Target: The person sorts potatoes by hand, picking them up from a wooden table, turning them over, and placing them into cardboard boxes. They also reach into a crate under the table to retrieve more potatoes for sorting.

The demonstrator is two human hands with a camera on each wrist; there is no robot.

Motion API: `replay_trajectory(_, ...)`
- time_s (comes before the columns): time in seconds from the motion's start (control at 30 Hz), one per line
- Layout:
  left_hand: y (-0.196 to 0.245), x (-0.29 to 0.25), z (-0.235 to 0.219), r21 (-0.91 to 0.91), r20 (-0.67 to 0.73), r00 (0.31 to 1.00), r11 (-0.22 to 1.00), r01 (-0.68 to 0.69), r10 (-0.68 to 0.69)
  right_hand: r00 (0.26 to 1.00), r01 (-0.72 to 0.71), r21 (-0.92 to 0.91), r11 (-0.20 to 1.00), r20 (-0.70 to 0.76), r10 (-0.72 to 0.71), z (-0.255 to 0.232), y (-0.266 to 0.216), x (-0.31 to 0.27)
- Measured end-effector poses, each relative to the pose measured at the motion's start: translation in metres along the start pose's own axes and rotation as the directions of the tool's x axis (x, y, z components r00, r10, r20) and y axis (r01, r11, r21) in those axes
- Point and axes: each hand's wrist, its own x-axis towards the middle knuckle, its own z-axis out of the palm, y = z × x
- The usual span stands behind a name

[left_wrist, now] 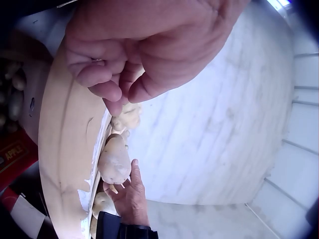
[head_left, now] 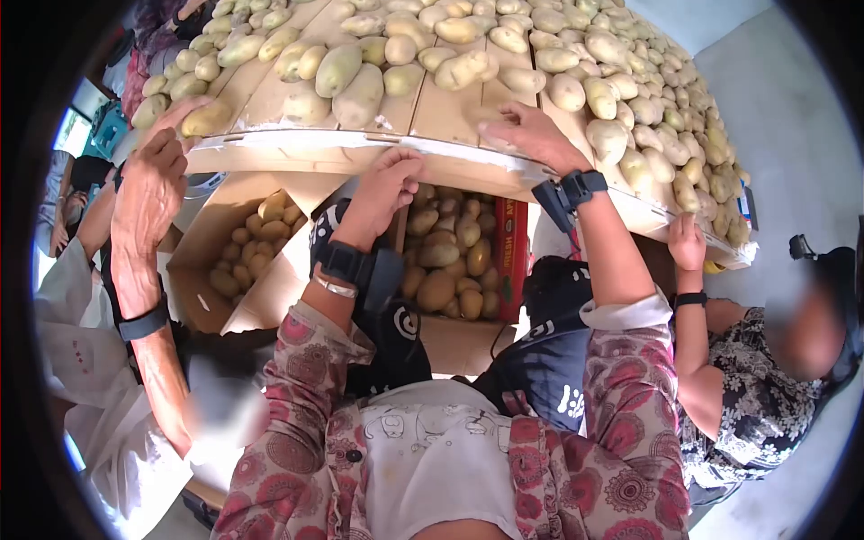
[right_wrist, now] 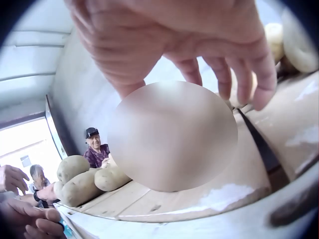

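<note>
My right hand (head_left: 533,135) is over the table's front edge and grips a pale potato (left_wrist: 115,162), its fingers beneath and thumb along the side in the left wrist view. A blurred patch covers what lies under that hand in the right wrist view. My left hand (head_left: 389,184) hangs just before the cardboard-covered edge (head_left: 333,144), fingers loosely curled, with no potato in it. Large potatoes (head_left: 358,94) lie on the cardboard beyond both hands.
Potatoes (head_left: 634,117) crowd the table's right side. Below stand a cardboard box (head_left: 193,238) and a red-sided box (head_left: 512,261), both holding potatoes. At the left another person's hand (head_left: 153,175) is by the edge; at the right a person's hand (head_left: 687,241) touches it.
</note>
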Motion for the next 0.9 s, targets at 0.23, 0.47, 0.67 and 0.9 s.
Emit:
replay_trajectory(0.23, 0.001, -0.002, 0.007, 0.054, -0.037, 0.998, 0.998, 0.045, -0.043, 0.928, 0.274, -0.359, 0.892, -0.145, -0.343, 0.045, -0.021, -0.034)
replay_trajectory(0.47, 0.001, -0.005, 0.01, 0.124, 0.071, 0.973, 0.969, 0.211, -0.221, 0.982, -0.177, 0.984, -0.003, 0.177, 0.071, 0.042, 0.029, -0.107)
replay_trajectory(0.67, -0.011, -0.008, 0.03, 0.24, 0.142, 0.947, 0.938, 0.25, -0.289, 0.984, -0.169, 0.952, -0.254, 0.179, 0.015, 0.05, 0.042, -0.11)
replay_trajectory(0.9, -0.036, 0.003, 0.056, 0.249, 0.136, 0.95, 0.938, 0.243, -0.282, 0.997, 0.036, 0.993, -0.113, -0.028, 0.076, 0.05, 0.034, -0.098)
